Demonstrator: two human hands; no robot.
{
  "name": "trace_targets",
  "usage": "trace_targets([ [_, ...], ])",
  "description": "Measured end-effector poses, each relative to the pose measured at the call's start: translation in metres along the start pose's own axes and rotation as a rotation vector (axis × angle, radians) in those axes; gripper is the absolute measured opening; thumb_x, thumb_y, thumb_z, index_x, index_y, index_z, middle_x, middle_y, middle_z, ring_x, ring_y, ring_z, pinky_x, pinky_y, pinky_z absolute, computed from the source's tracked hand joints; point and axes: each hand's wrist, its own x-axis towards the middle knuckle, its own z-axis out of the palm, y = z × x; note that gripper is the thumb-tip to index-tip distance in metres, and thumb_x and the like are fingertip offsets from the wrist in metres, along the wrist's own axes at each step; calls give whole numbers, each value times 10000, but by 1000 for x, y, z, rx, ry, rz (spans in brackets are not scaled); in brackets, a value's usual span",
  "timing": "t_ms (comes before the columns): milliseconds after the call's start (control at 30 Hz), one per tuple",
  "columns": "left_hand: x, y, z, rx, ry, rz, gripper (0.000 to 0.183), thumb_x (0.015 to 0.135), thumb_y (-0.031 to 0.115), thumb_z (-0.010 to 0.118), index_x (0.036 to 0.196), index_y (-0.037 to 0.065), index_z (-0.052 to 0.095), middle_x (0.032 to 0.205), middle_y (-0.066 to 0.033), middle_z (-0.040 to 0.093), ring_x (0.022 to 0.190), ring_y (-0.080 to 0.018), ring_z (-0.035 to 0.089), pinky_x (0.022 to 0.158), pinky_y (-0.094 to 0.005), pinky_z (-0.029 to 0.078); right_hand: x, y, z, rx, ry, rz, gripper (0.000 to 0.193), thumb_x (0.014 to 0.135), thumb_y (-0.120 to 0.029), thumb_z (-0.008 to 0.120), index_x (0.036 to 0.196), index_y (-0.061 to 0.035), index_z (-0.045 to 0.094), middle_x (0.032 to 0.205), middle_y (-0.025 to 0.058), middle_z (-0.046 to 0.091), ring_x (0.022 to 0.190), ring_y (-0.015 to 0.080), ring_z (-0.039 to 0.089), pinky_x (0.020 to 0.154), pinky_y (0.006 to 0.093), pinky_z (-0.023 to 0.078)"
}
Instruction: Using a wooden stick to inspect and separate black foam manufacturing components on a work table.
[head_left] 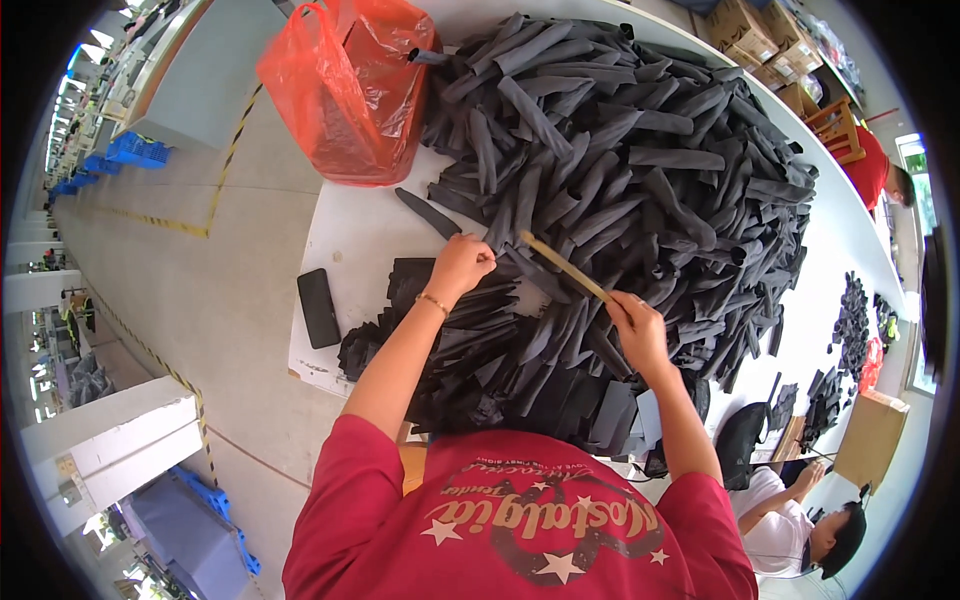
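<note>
My right hand is closed round one end of a thin, flat, wooden-looking stick. The stick points up and left across a large heap of dark grey fabric tubes. My left hand is closed, its fingertips pressed together at the heap's left edge; what is between them, if anything, is too small to make out. One dark fabric tube lies on the white table just beyond that hand. Under my left wrist, flatter dark fabric pieces are layered in a stack along the near edge.
A red plastic bag stands at the table's far left corner. A black phone lies near the left edge of the white table. At right sits a person in white, near a cardboard box. Another person in red is beyond the table.
</note>
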Motion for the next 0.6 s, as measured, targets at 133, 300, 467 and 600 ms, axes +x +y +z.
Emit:
trace_targets([
  [133, -19, 24, -32, -15, 35, 52, 92, 746, 157, 720, 772, 69, 713, 767, -75, 613, 776, -281, 565, 805, -369, 455, -10, -5, -39, -153, -87, -99, 142, 875, -108, 628, 998, -59, 680, 741, 105, 597, 645, 278, 613, 575, 360, 478],
  [300, -36, 49, -45, -78, 35, 109, 94, 764, 144, 713, 796, 56, 712, 749, -69, 594, 749, -254, 529, 837, -354, 416, -17, -8, -54, -216, -117, -170, 159, 878, -102, 626, 1021, -55, 680, 715, 108, 575, 626, 272, 592, 568, 357, 460],
  [467, -49, 74, -51, -53, 69, 146, 98, 753, 151, 720, 799, 64, 722, 745, -68, 590, 778, -253, 529, 813, -350, 421, -30, -7, -52, -269, -144, -240, 170, 879, -129, 624, 1032, -68, 669, 731, 108, 586, 649, 275, 608, 583, 381, 478],
  [600, -62, 112, -37, -26, 119, 315, 73, 725, 162, 733, 783, 119, 743, 807, -62, 588, 875, -271, 518, 827, -361, 437, -34, -24, -22, -164, -146, -257, 278, 865, -139, 624, 1137, -79, 613, 832, 120, 644, 735, 308, 649, 613, 427, 505],
])
